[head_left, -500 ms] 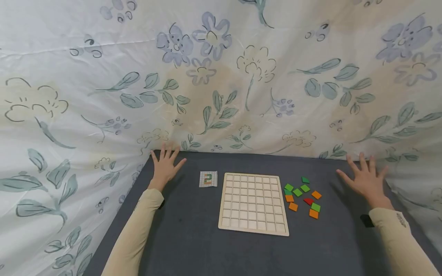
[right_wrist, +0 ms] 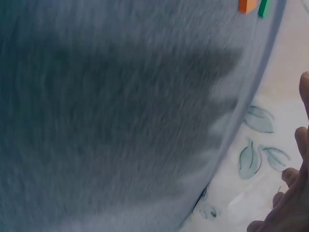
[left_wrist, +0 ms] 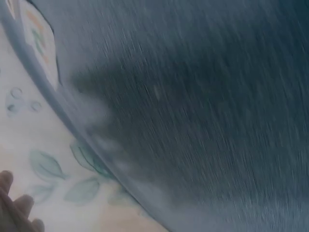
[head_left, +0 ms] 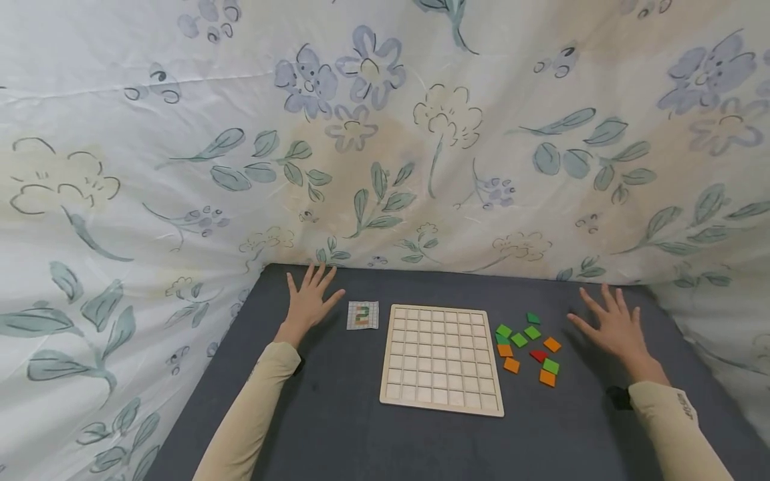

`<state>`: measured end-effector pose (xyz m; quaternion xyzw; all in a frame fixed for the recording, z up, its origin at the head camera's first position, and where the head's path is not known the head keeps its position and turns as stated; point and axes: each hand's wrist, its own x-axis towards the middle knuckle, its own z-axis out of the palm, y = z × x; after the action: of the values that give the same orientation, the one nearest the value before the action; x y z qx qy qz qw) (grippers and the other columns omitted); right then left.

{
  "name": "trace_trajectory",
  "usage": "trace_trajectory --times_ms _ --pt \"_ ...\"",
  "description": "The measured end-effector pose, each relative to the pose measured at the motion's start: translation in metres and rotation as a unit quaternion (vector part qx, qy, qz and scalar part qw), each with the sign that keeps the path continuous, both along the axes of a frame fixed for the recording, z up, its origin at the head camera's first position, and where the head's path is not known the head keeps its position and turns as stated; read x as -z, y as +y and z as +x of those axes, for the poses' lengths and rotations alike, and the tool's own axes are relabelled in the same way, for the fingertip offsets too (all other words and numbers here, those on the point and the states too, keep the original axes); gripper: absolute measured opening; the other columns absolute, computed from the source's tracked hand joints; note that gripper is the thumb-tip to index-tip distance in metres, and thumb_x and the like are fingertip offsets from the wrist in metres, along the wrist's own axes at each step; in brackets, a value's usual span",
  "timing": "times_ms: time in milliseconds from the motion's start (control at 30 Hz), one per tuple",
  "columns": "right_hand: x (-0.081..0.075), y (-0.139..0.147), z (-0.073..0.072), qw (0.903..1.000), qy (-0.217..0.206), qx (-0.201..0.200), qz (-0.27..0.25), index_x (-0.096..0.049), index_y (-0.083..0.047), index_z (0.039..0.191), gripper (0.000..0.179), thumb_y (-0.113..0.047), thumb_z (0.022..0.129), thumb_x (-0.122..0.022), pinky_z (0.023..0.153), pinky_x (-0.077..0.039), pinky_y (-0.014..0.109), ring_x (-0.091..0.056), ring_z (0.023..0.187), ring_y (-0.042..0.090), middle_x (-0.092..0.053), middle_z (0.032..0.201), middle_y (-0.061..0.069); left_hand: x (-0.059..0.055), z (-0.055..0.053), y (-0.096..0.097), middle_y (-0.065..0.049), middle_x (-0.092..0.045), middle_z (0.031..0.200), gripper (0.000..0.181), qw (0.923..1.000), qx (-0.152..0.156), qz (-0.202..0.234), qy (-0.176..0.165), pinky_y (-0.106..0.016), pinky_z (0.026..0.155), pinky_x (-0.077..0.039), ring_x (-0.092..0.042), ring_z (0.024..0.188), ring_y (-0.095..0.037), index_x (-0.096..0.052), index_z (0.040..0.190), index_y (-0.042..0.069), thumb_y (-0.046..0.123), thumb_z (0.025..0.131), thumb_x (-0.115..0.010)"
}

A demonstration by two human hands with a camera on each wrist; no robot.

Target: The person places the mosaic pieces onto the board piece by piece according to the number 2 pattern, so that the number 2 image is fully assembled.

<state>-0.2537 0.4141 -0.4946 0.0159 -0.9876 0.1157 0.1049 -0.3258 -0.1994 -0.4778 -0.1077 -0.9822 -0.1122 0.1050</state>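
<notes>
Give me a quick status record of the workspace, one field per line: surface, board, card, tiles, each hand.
surface: dark table, floral cloth behind it
board: pale, gridded, flat on the table
card: printed grid with a coloured figure, left of the board
tiles: green, orange and one red, loose right of the board, none on it
left hand: spread, holding nothing, nearest the card
right hand: spread, holding nothing, nearest the tiles

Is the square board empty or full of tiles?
Empty: the board looks bare all over, and the colored tiles lie beside it.
</notes>
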Motion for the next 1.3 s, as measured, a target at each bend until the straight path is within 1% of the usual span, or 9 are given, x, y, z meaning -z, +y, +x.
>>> trace_trajectory --times_ms 133,300,433,600,700,800,900,1100,1300 --pt "0.001 -0.010 0.002 0.9998 -0.002 -0.013 -0.014 -0.020 -0.013 0.149 0.079 -0.054 0.089 -0.052 0.098 0.000 0.075 0.007 0.135 0.051 -0.003 0.149 0.031 0.004 0.007 0.012 -0.003 -0.010 0.156 0.068 0.9998 0.010 0.010 -0.016 -0.059 0.104 0.021 0.000 0.144 -0.026 -0.023 0.149 0.026 0.056 0.092 -0.044" --pt "0.004 -0.018 0.008 0.9983 -0.010 -0.035 -0.046 -0.028 -0.006 0.146 0.076 -0.048 0.089 -0.056 0.097 -0.006 0.076 0.001 0.134 0.054 -0.011 0.145 0.037 0.008 0.017 0.029 -0.005 -0.013 0.155 0.066 0.9992 0.026 0.017 -0.026 -0.062 0.108 0.011 -0.008 0.144 -0.027 -0.024 0.149 0.025 0.053 0.093 -0.045" --pt "0.007 -0.026 0.014 0.9955 -0.052 -0.044 -0.066 -0.031 0.000 0.143 0.077 -0.049 0.089 -0.056 0.093 -0.013 0.077 -0.010 0.130 0.058 -0.018 0.142 0.040 0.012 0.027 0.039 -0.005 -0.015 0.155 0.064 0.9982 0.037 0.022 -0.042 -0.064 0.108 0.006 -0.008 0.144 -0.027 -0.023 0.149 0.026 0.050 0.094 -0.045" --pt "0.011 -0.035 0.018 0.9908 -0.105 -0.042 -0.075 -0.033 0.001 0.142 0.079 -0.054 0.089 -0.053 0.085 -0.023 0.077 -0.023 0.122 0.061 -0.023 0.140 0.038 0.015 0.038 0.050 -0.004 -0.018 0.155 0.061 0.9969 0.048 0.031 -0.053 -0.064 0.109 0.001 -0.011 0.143 -0.027 -0.028 0.147 0.025 0.050 0.094 -0.046" --pt "0.014 -0.039 0.021 0.9898 -0.110 -0.042 -0.079 -0.037 0.001 0.140 0.078 -0.055 0.088 -0.053 0.083 -0.025 0.077 -0.027 0.118 0.061 -0.026 0.139 0.038 0.017 0.044 0.055 -0.004 -0.020 0.154 0.062 0.9965 0.055 0.028 -0.057 -0.065 0.109 -0.004 -0.013 0.143 -0.026 -0.030 0.147 0.024 0.052 0.093 -0.046" --pt "0.017 -0.042 0.024 0.9893 -0.107 -0.046 -0.088 -0.038 0.000 0.140 0.077 -0.054 0.088 -0.055 0.083 -0.025 0.077 -0.029 0.118 0.060 -0.029 0.137 0.038 0.018 0.051 0.059 -0.007 -0.024 0.153 0.062 0.9947 0.067 0.048 -0.062 -0.067 0.107 -0.009 -0.015 0.142 -0.028 -0.034 0.146 0.022 0.049 0.093 -0.048" --pt "0.019 -0.046 0.028 0.9883 -0.108 -0.044 -0.098 -0.038 0.000 0.140 0.078 -0.054 0.087 -0.057 0.084 -0.026 0.076 -0.029 0.118 0.059 -0.031 0.137 0.037 0.020 0.060 0.063 -0.009 -0.025 0.152 0.062 0.9910 0.081 0.074 -0.078 -0.068 0.106 -0.009 -0.017 0.142 -0.030 -0.035 0.145 0.020 0.050 0.092 -0.049" --pt "0.020 -0.051 0.034 0.9865 -0.114 -0.042 -0.109 -0.043 0.000 0.137 0.077 -0.054 0.084 -0.059 0.084 -0.026 0.076 -0.028 0.118 0.061 -0.031 0.135 0.038 0.022 0.077 0.069 -0.011 -0.027 0.151 0.065 0.9848 0.106 0.082 -0.110 -0.068 0.106 -0.010 -0.018 0.141 -0.032 -0.034 0.145 0.020 0.055 0.091 -0.046" --pt "0.021 -0.052 0.037 0.9868 -0.106 -0.055 -0.109 -0.044 0.001 0.135 0.075 -0.051 0.084 -0.062 0.085 -0.028 0.075 -0.030 0.116 0.061 -0.033 0.134 0.039 0.026 0.087 0.075 -0.012 -0.026 0.151 0.065 0.9789 0.122 0.090 -0.137 -0.067 0.106 -0.010 -0.019 0.140 -0.035 -0.034 0.146 0.020 0.051 0.091 -0.050"
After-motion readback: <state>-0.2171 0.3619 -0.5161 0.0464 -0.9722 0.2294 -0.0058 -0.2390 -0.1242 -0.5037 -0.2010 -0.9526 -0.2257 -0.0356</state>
